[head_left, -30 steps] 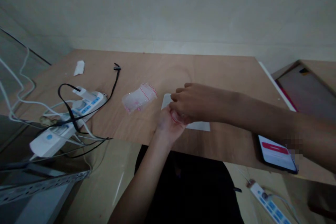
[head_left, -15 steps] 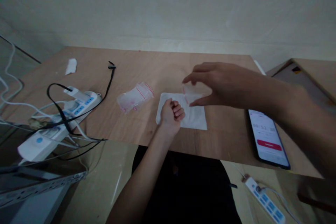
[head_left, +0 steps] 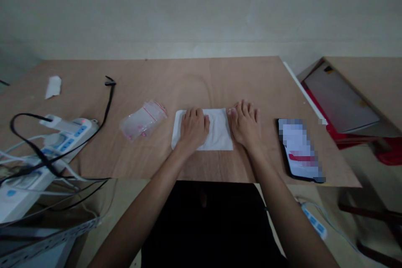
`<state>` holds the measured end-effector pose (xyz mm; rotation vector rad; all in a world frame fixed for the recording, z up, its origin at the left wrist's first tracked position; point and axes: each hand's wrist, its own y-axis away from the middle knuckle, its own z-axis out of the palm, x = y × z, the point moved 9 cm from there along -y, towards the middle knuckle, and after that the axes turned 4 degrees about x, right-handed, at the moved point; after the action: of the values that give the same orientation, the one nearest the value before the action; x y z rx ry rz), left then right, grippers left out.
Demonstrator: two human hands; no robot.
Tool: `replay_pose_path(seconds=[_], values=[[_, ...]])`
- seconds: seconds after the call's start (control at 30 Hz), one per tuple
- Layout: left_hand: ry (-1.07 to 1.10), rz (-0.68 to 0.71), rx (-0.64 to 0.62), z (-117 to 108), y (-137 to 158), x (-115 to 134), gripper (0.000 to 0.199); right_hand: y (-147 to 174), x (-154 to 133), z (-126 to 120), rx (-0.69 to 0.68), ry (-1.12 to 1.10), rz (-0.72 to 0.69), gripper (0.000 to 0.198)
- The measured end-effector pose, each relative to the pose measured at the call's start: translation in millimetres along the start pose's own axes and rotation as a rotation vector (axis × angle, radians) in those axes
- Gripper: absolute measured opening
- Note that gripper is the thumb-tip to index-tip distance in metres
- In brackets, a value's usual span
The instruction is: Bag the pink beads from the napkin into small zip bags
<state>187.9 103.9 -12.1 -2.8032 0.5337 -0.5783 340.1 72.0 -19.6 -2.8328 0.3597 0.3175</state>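
My left hand [head_left: 193, 129] lies palm down on a white sheet [head_left: 219, 132] that looks like a wipe or thin cloth, its fingers stretched forward. Just off the sheet's right edge, my right hand [head_left: 245, 123] rests on the table with its fingers spread and its thumb beside the sheet. Whatever may lie under either palm is hidden. To the left of the sheet are clear zip bags [head_left: 143, 119] with red seal lines and small pinkish bits inside; neither hand touches them.
A phone [head_left: 298, 150] lies on the wooden table [head_left: 169, 79] at right. On the left, a power strip [head_left: 73, 138] is tangled with cables, with a black strap [head_left: 108, 106] beside it. A scrap of white paper [head_left: 53, 86] lies farther back. Another power strip [head_left: 314, 222] is on the floor.
My right hand has come down from above the sheet, where a small clear bag showed near its fingers, onto the table. My left hand has uncurled from a fist and flattened. The view has shifted.
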Motion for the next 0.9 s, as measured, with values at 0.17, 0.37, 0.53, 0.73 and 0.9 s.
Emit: replay_pose_path(seconds=[0.17,0.37,0.53,0.73,0.9], values=[[-0.010,0.005,0.039,-6.1,-0.5,0.8,0.022,-1.9,3.8,-0.4,0.005,0.028,0.018,0.059],[0.075,-0.027,0.232,-42.9,10.6,-15.6,0.026,-0.3,3.7,-0.2,0.001,0.001,0.037,0.063],[0.157,-0.199,0.397,-88.1,32.3,-77.9,0.020,0.2,3.6,-2.4,-0.017,-0.030,0.056,0.065],[-0.093,-0.553,0.130,-99.9,31.6,-160.1,0.050,-1.2,5.7,-7.1,0.028,-0.103,0.079,0.066],[-0.252,-0.538,-0.138,-84.9,17.4,-168.4,0.049,-1.6,11.2,-8.4,0.063,-0.138,0.106,0.067]])
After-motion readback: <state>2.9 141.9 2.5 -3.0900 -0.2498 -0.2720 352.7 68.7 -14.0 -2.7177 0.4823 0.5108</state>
